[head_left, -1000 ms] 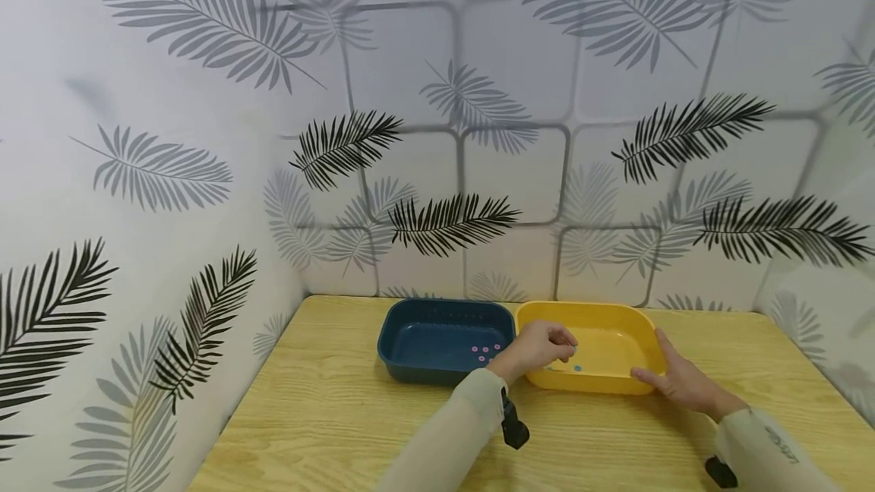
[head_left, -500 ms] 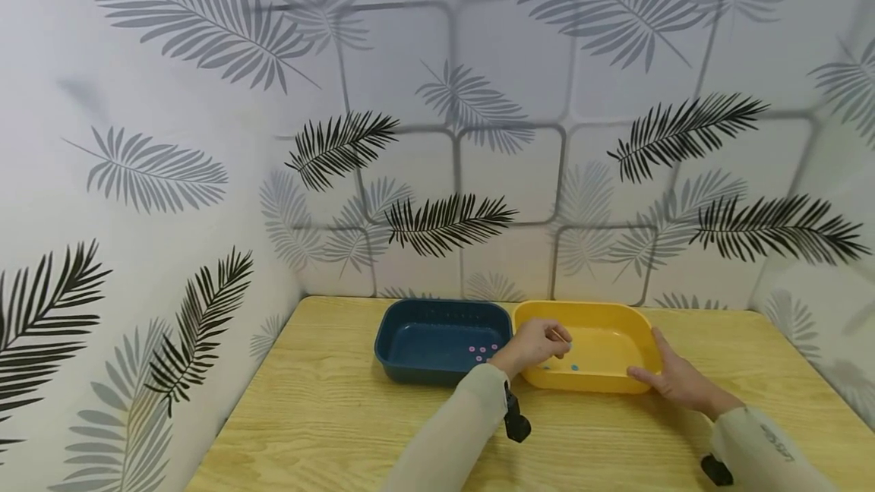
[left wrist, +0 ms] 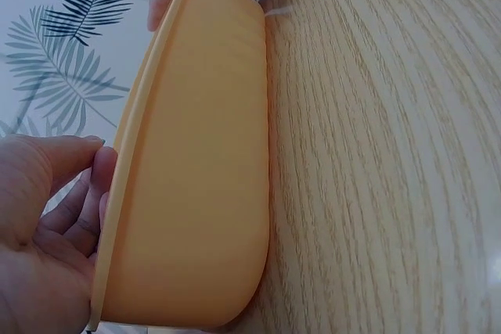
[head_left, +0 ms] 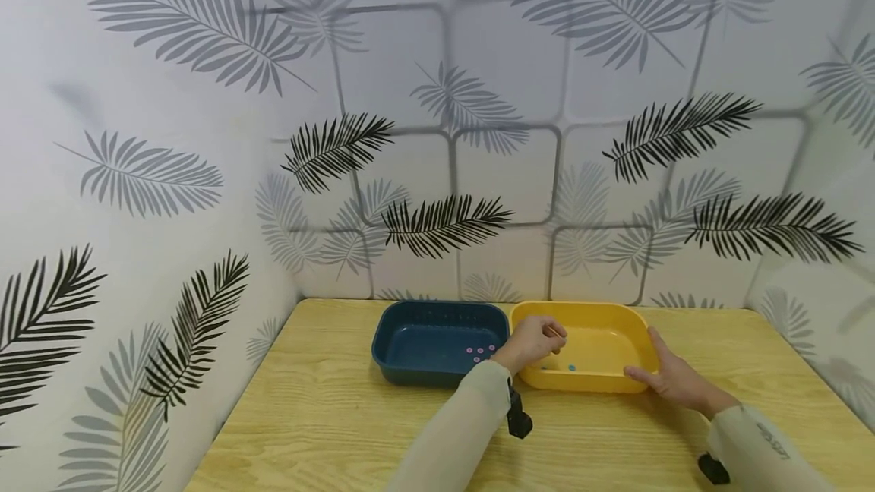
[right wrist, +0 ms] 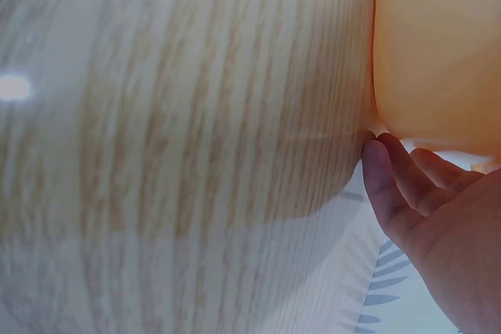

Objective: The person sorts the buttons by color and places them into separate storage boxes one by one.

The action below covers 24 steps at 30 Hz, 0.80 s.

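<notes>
My left hand (head_left: 536,340) is over the left part of the yellow plastic bin (head_left: 604,381), wrist crossing its front left corner. Thumb and forefinger pinch together, with a tiny bluish speck (left wrist: 102,141) at their tips in the left wrist view; most of this piece is hidden. On the bin floor lie small blue pieces, one (head_left: 572,367) to the right of the hand. At the bin's right end my right hand (head_left: 677,380) holds the wall, thumb by the front corner and fingers along the side. Its fingertips (right wrist: 378,154) are low against the bin in the right wrist view.
A dark blue bin (head_left: 437,380) stands directly left of the yellow one, with several small pink round pieces (head_left: 481,351) in its right part. Both are near the back of the wooden table (head_left: 328,416), before a leaf-patterned wall (head_left: 424,165).
The head view has shifted slightly, moving the scene a little left. Against the yellow bin, my left hand has drawn back slightly, fingertips still together. The right hand keeps its place on the bin.
</notes>
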Tool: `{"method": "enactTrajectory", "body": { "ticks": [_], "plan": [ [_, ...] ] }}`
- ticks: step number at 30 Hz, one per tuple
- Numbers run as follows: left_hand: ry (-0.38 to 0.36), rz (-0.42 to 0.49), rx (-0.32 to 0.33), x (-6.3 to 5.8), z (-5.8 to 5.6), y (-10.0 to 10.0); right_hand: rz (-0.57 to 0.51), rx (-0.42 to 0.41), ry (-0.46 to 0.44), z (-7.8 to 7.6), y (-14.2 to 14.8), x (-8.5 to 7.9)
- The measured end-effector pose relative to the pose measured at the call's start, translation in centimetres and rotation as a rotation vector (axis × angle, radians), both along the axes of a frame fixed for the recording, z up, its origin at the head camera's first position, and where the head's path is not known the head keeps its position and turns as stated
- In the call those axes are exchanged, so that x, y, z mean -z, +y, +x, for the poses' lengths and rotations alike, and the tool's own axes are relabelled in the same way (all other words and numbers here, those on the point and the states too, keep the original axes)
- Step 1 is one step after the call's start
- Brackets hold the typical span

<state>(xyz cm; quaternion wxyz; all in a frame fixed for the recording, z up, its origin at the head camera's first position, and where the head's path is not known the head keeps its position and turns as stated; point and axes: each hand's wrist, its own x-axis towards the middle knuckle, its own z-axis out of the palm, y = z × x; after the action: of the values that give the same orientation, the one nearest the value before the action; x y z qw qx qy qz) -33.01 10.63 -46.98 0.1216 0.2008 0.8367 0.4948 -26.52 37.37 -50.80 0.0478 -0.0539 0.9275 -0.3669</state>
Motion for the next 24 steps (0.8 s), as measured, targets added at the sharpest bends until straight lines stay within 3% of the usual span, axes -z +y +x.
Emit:
{"method": "enactTrajectory", "body": {
  "ticks": [13, 19, 24],
  "plan": [
    [0.029, -0.025, -0.071, 0.1, -0.1, 0.1, -0.005, -0.002, -0.019, -0.3, -0.5, 0.0],
    [0.027, -0.004, -0.067, 0.1, -0.1, 0.0, 0.015, -0.007, 0.005, -0.1, -0.5, -0.1],
    [0.047, -0.006, -0.032, -0.8, 0.4, -0.4, 0.030, -0.005, 0.004, -0.1, -0.1, -0.1]
  ]
}}
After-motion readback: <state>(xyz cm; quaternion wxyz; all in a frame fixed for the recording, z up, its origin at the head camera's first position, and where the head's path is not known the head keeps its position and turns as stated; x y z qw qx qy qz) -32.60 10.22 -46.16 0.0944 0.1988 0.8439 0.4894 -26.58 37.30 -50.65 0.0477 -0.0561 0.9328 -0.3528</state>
